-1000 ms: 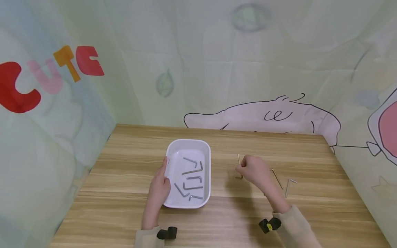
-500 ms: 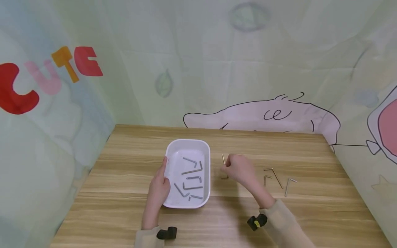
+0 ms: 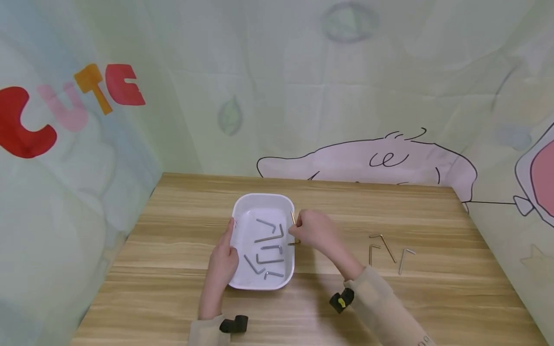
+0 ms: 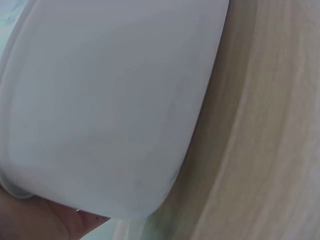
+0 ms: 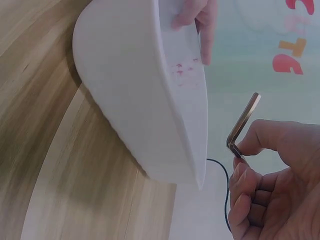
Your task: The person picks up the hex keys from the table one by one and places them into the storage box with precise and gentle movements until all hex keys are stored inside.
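The tray [image 3: 262,203] stands on the table [image 3: 173,216] with six hex keys [image 3: 269,262] inside it and the left hand [image 3: 222,259] on its left rim. The right hand [image 3: 318,233] holds another key [image 5: 244,118] near the right rim; three more keys [image 3: 388,249] lie farther right, before a cloth [image 3: 294,96].

the head view looks forward and down over the surface [image 3: 182,230]. the left wrist view faces the tray [image 4: 110,100] from very near; the right, close and turned sideways, shares tray and wall letters [image 3: 88,78] with the head view.
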Demonstrator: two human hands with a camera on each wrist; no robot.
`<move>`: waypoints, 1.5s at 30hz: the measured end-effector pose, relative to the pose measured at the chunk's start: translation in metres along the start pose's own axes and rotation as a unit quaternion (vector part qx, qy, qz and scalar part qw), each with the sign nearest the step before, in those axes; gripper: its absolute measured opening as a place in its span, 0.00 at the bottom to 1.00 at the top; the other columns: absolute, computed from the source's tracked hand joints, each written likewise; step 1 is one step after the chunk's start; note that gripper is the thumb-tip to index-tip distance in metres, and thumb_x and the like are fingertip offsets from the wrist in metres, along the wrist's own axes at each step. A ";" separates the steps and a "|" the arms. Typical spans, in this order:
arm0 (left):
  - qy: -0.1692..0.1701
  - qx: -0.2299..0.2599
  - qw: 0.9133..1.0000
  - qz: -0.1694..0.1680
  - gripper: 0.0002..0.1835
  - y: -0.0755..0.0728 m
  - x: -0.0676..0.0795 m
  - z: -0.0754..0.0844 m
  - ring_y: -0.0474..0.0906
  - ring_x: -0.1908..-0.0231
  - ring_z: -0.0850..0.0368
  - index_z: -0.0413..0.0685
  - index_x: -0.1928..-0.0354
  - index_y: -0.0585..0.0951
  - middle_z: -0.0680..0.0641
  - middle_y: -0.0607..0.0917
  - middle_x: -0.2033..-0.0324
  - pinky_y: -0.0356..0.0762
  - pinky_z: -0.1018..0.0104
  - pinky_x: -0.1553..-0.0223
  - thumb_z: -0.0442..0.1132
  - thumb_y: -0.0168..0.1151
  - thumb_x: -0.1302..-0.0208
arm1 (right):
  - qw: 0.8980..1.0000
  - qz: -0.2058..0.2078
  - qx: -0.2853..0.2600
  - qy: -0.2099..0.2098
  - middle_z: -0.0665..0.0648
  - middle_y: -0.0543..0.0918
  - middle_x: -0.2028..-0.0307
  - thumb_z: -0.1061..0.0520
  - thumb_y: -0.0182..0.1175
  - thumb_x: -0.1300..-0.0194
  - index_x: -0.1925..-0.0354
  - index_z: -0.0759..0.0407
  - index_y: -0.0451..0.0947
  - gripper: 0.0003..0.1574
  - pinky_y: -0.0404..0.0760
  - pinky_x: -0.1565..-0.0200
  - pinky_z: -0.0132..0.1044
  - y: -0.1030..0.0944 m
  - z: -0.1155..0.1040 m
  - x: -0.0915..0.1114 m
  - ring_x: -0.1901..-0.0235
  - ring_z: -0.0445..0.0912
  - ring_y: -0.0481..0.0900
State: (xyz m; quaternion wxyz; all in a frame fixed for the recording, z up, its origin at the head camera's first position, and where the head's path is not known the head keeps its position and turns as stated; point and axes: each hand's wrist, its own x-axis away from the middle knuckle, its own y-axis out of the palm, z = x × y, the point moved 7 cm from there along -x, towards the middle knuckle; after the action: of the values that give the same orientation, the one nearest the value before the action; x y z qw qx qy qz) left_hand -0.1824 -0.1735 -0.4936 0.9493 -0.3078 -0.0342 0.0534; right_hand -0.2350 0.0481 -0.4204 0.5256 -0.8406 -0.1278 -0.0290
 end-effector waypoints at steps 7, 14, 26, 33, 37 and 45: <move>-0.001 -0.002 1.000 -0.002 0.36 0.000 -0.001 -0.001 0.56 0.29 0.38 0.51 0.24 0.51 0.36 0.59 0.28 0.57 0.43 0.29 0.27 0.41 0.34 | 0.999 -0.014 0.007 -0.031 0.47 0.74 0.84 0.50 0.60 0.43 0.80 0.53 0.74 0.13 0.62 0.81 0.31 0.011 -0.019 -0.014 0.83 0.41 0.67; -0.004 -0.006 1.000 -0.005 0.36 0.001 -0.001 -0.001 0.57 0.30 0.37 0.52 0.24 0.51 0.35 0.59 0.28 0.59 0.43 0.30 0.27 0.42 0.34 | 0.996 -0.031 0.028 -0.079 0.48 0.78 0.81 0.51 0.61 0.44 0.76 0.54 0.76 0.09 0.69 0.79 0.31 0.031 -0.037 -0.023 0.80 0.41 0.71; 0.001 -0.006 1.000 -0.008 0.37 0.002 -0.001 0.000 0.59 0.31 0.36 0.51 0.24 0.51 0.34 0.60 0.29 0.62 0.42 0.32 0.26 0.42 0.34 | 0.994 -0.025 0.041 -0.103 0.45 0.66 0.90 0.53 0.62 0.47 0.90 0.50 0.64 0.22 0.61 0.84 0.29 0.059 -0.046 -0.037 0.86 0.39 0.64; 0.006 -0.010 1.000 -0.004 0.37 0.003 -0.001 -0.001 0.60 0.31 0.37 0.51 0.24 0.51 0.34 0.61 0.29 0.63 0.42 0.32 0.27 0.43 0.35 | 0.994 -0.040 0.042 -0.095 0.44 0.64 0.93 0.53 0.62 0.46 0.91 0.49 0.62 0.24 0.61 0.85 0.29 0.069 -0.044 -0.041 0.88 0.38 0.63; 0.005 -0.011 1.000 -0.004 0.37 0.002 -0.001 -0.001 0.60 0.31 0.36 0.51 0.24 0.51 0.34 0.61 0.29 0.63 0.42 0.32 0.27 0.43 0.35 | 0.993 -0.049 0.056 -0.088 0.45 0.67 0.92 0.52 0.62 0.46 0.89 0.50 0.65 0.21 0.62 0.85 0.29 0.073 -0.045 -0.043 0.88 0.39 0.65; 0.000 -0.011 1.000 -0.008 0.37 0.001 0.000 -0.002 0.59 0.31 0.35 0.51 0.24 0.50 0.34 0.60 0.29 0.61 0.41 0.32 0.26 0.42 0.34 | 0.991 -0.052 0.094 -0.078 0.48 0.73 0.86 0.50 0.61 0.45 0.84 0.51 0.70 0.16 0.66 0.83 0.30 0.082 -0.047 -0.050 0.85 0.40 0.70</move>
State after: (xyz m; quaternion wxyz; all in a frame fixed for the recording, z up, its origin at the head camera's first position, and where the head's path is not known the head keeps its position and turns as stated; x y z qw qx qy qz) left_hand -0.1823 -0.1740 -0.4959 0.9462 -0.3182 -0.0376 0.0457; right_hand -0.2588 -0.0371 -0.4798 0.5888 -0.7790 -0.2145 0.0217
